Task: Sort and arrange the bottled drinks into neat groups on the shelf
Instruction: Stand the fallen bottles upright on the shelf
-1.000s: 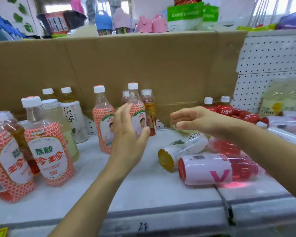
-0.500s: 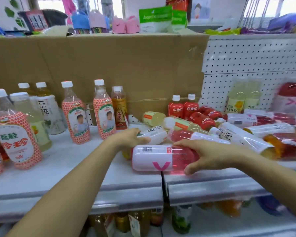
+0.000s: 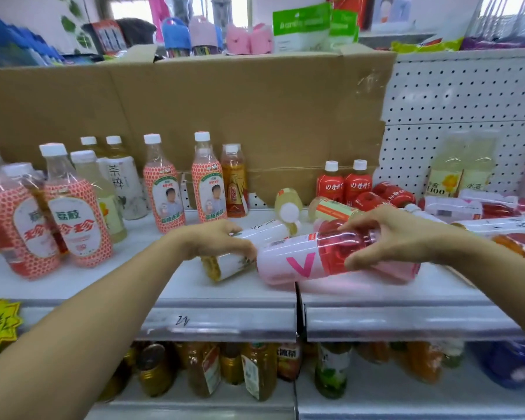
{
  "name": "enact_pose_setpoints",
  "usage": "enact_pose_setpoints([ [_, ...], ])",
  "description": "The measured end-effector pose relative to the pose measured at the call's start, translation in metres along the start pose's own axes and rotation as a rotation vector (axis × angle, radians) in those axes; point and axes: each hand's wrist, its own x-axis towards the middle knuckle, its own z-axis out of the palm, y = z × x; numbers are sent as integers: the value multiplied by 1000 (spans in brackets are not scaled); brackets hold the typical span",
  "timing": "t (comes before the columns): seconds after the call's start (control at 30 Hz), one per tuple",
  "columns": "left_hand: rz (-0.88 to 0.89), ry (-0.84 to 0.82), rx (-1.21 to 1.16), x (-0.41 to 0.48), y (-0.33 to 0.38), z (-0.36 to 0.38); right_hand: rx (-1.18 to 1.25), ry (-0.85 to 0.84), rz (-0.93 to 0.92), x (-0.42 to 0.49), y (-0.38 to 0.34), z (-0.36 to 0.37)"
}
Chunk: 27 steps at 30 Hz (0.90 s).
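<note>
Gripping pink bottle (image 3: 300, 263), right hand (image 3: 390, 237) curled

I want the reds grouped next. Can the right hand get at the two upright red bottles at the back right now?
Probably not yet: the right hand grips the pink bottle, and a heap of lying bottles sits before the upright red bottles. Freed, it could likely reach over them.

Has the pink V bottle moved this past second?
Yes. The pink V bottle, gripped by right hand, lay parallel to the shelf edge; its neck end now angles away from it.
</note>
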Motion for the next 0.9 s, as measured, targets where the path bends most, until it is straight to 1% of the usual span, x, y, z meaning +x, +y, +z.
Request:
enact_pose_setpoints([
  [0.17,23,-11,-89,-22,-26,-12,123,97,-1,19,-16,-12],
  [0.3,98,56,-255,-38,-37,-11,263,196,-31,41,-31,-3],
  [0.37,136,126,-323,-41,-45,-8,283,222,-48,52,-39,4],
  [0.53,189,368,-545,-43,-66,2,285,283,-84,79,-67,25],
  [0.67,190,525,-703,-45,-83,-2,256,231,-105,92,-91,41],
  [0.77,174,612,-689,-47,-98,-11,188,205,-124,102,-107,49],
  [0.9,151,682,-686,-46,-108,-20,242,193,-158,126,-124,67],
])
